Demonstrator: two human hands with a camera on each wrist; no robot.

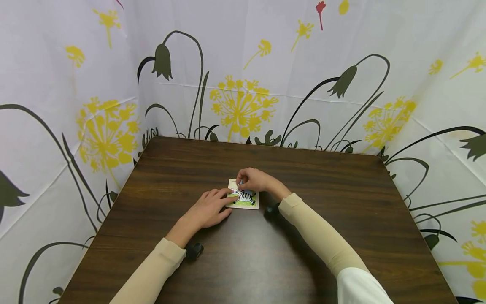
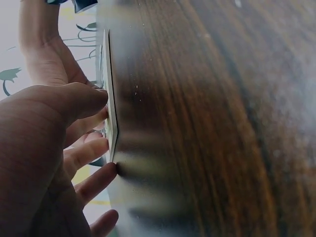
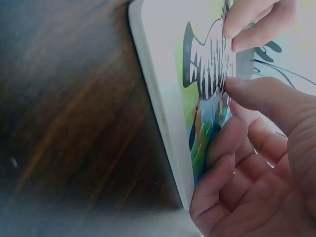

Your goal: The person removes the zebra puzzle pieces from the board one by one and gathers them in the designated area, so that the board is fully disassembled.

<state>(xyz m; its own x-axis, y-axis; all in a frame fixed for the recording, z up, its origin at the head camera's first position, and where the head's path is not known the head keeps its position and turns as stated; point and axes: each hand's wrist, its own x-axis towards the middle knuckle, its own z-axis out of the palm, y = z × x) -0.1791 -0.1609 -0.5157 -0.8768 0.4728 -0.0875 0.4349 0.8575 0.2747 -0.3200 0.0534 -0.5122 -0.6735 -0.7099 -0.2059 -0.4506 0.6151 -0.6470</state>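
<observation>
A small square puzzle board (image 1: 248, 205) with a pale rim and a zebra picture (image 1: 247, 197) lies flat on the brown table. My left hand (image 1: 208, 209) reaches over its left side, fingers spread, with fingertips resting on the board and its edge. Over the far part of the picture, my right hand (image 1: 255, 180) bends its thumb and fingers together, pinching a small puzzle piece that they mostly hide. In the right wrist view, the right thumb (image 3: 254, 94) meets the striped zebra body (image 3: 211, 61), and curled fingers sit beside the blue and green area.
The dark wood-grain table (image 1: 247, 261) extends around the board on all sides. A white curtain (image 1: 243, 55) with yellow flowers and dark bell-shaped blooms hangs behind and along both sides. Black wrist cameras (image 1: 194, 251) sit under both forearms, close over the table.
</observation>
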